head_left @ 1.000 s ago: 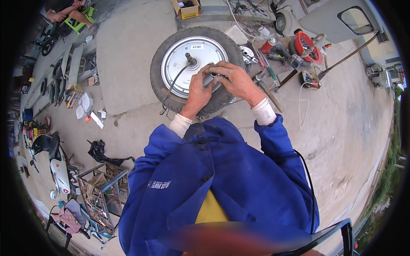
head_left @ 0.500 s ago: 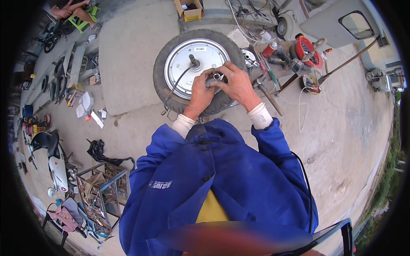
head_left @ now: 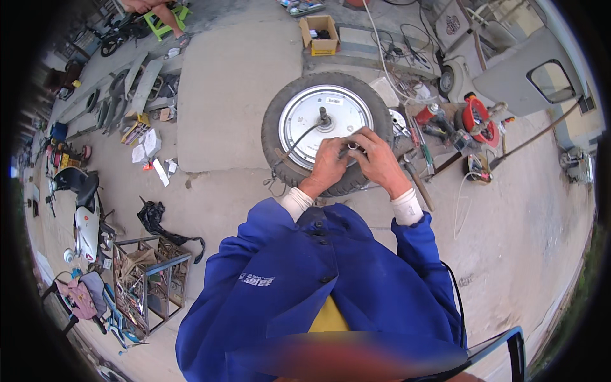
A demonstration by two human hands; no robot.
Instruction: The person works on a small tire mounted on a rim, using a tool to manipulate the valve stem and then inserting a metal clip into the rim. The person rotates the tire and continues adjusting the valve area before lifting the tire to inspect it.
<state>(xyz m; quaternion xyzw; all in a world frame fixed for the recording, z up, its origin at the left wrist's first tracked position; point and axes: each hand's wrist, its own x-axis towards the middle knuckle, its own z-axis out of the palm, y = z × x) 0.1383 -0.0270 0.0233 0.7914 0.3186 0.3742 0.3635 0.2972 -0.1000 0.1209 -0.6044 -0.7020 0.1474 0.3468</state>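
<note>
A wheel with a black tyre (head_left: 275, 137) and a silver hub motor (head_left: 304, 108) lies flat on the ground in front of me. A threaded axle (head_left: 324, 117) stands up from its centre, and a black cable (head_left: 301, 138) runs from it over the tyre. Over the hub's near edge, my left hand (head_left: 328, 162) and my right hand (head_left: 380, 167) are closed together around a small metal socket (head_left: 352, 146). Only its shiny round end shows; fingers hide the rest, and which hand bears it is unclear.
Right of the wheel lie a hammer (head_left: 420, 184), a green-handled screwdriver (head_left: 422, 145), a red can (head_left: 428, 113) and a red basin (head_left: 478, 121). A cardboard box (head_left: 320, 35) sits beyond. At left stand a metal-framed tool rack (head_left: 149, 277) and a scooter (head_left: 87, 226).
The whole view has shifted, so the wheel and hands appear farther right and lower. Both hands stay together over the hub, and less of the socket shows between the fingers.
</note>
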